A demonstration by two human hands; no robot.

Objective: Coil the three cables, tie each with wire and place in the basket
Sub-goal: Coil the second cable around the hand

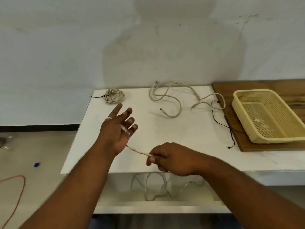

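Left hand (pixel 115 129): mine is raised over the table (pixel 165 133), fingers spread, with the held cable's plug end lying across the palm.
Right hand (pixel 170 159): thumb and forefinger pinch the same cable near the table's front edge.
Cables: I count three, one held, one loose, one coiled.
Held cable (pixel 137 151): the taut stretch slants from my left palm towards me and rightwards; the plug points away, towards my fingertips, and the rest hangs in loops below the front edge.
Loose cable (pixel 173 96): sprawled at back centre.
Coiled cable (pixel 114 95): back left, tied with black wire.
Basket (pixel 241 116): one, on the wooden board (pixel 264 84), right.
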